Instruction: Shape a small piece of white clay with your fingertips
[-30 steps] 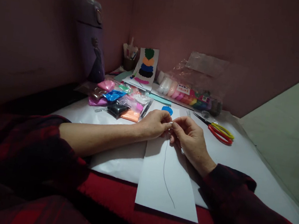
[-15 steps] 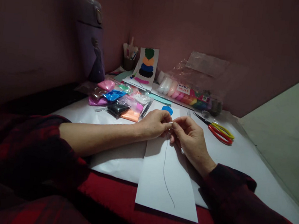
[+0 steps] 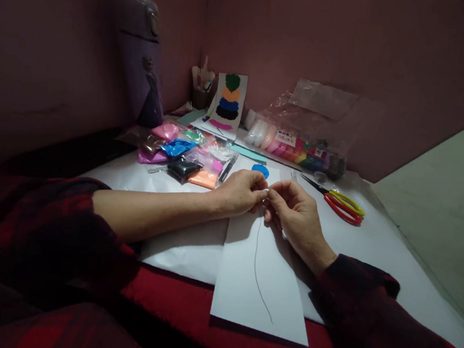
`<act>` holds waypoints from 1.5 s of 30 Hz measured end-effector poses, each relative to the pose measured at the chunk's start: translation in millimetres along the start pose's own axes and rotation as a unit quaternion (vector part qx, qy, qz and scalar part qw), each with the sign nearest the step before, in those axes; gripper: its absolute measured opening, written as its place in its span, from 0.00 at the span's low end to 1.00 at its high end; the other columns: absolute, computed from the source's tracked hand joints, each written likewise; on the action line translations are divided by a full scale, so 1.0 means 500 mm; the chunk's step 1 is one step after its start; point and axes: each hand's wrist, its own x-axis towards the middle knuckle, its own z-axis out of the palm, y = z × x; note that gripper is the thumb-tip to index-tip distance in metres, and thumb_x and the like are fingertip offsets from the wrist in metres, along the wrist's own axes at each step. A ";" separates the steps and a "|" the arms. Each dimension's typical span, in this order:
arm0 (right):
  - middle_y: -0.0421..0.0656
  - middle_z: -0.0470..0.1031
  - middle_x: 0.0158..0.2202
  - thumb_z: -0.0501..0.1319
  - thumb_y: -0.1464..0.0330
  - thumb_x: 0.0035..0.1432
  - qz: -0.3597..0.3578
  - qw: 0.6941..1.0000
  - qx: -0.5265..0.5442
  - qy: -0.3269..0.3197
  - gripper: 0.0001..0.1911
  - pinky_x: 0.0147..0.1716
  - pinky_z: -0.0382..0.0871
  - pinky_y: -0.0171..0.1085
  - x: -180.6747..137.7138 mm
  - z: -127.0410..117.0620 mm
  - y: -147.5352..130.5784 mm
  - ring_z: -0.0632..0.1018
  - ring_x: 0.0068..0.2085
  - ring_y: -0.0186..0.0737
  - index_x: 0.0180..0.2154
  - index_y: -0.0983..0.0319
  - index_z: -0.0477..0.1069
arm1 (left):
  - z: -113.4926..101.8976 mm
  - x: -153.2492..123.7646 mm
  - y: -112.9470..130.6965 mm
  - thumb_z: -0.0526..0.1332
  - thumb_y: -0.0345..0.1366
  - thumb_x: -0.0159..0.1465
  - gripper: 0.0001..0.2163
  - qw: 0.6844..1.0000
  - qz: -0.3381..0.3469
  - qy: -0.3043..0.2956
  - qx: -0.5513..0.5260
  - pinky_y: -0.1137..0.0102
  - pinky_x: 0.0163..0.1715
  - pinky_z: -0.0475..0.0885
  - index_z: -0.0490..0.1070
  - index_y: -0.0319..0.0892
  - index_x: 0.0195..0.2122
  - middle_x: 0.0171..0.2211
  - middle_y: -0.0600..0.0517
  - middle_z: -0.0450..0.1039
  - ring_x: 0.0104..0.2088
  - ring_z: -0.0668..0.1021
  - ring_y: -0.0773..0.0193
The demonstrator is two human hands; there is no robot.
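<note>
My left hand [image 3: 239, 192] and my right hand [image 3: 295, 213] meet over a long white card [image 3: 258, 289], fingertips pinched together on a small whitish bit whose nature I cannot make out. The card carries a thin dark curved line running down its middle and a blue clay blob [image 3: 260, 170] at its far end, just beyond my fingers. Both forearms rest on the white sheet [image 3: 378, 252] under the card, in dark red plaid sleeves.
Red-and-yellow scissors [image 3: 343, 205] lie right of my hands. Small bags of coloured clay [image 3: 184, 154] sit at the left. A clear bag of clay sticks [image 3: 298, 142], a finished card with stacked clay colours [image 3: 228, 104], a tool cup [image 3: 201, 89] and a purple flask [image 3: 138, 57] stand against the wall.
</note>
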 end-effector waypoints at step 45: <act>0.33 0.68 0.20 0.63 0.64 0.58 -0.003 1.000 0.008 -0.004 0.08 0.17 0.67 0.31 0.002 -0.001 0.003 0.70 0.18 0.29 0.31 0.60 0.65 | 0.000 -0.001 0.002 0.58 0.32 0.61 0.04 1.000 -0.004 -0.004 -0.013 0.76 0.23 0.65 0.67 0.38 0.31 0.17 0.57 0.67 0.20 0.72 0.71</act>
